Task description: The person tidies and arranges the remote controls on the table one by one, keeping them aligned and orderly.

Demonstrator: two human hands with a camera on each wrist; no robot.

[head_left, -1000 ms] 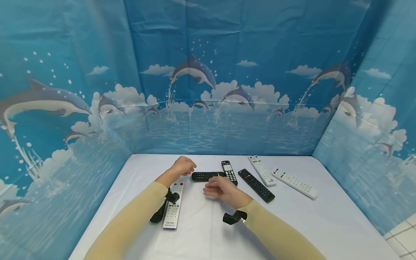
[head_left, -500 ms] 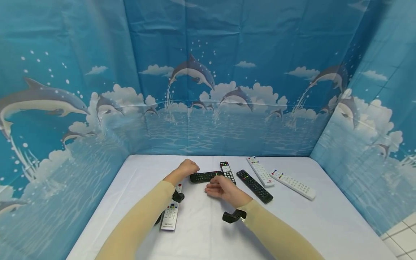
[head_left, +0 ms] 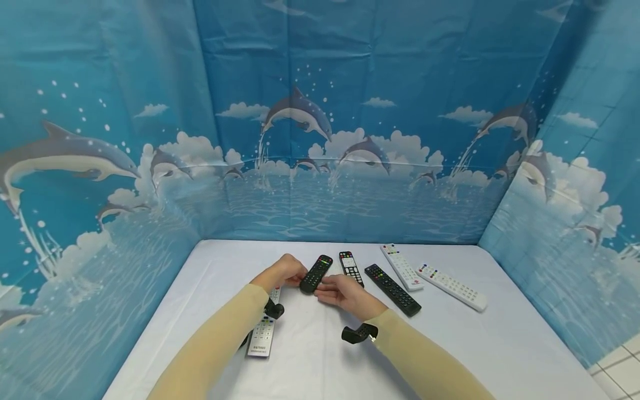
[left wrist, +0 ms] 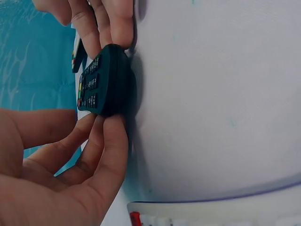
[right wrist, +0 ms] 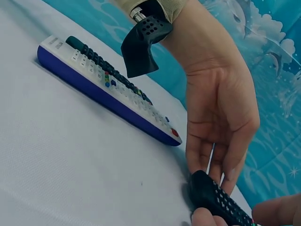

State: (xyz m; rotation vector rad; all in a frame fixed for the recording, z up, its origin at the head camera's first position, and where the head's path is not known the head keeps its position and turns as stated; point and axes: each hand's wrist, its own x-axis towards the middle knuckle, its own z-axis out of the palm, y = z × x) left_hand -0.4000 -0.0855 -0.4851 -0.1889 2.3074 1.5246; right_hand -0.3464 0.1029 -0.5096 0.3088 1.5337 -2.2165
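Note:
A black remote control (head_left: 316, 274) with coloured buttons slants between my two hands. My left hand (head_left: 287, 270) touches its left side with the fingertips (left wrist: 115, 132), thumb spread apart from the fingers. From the right, my right hand (head_left: 346, 294) has its fingertips at the near right side of the same remote, the fingers nearly straight. In the right wrist view the black remote (right wrist: 217, 200) lies between the left fingers and the right hand's fingertips (right wrist: 204, 217). A silver-white remote (head_left: 261, 339) lies under my left wrist, partly covering another black remote (right wrist: 101, 60).
Right of the hands lie a black remote with a pale upper panel (head_left: 350, 266), a longer black remote (head_left: 393, 289) and two white remotes, one upright-slanted (head_left: 402, 266) and one at far right (head_left: 452, 286). A dolphin-print curtain (head_left: 320, 194) backs the white table (head_left: 500, 355).
The black remote has turned from lying crosswise to slanting away from me, its coloured-button end now farther back. My left hand has moved right to its side; the right hand has barely moved.

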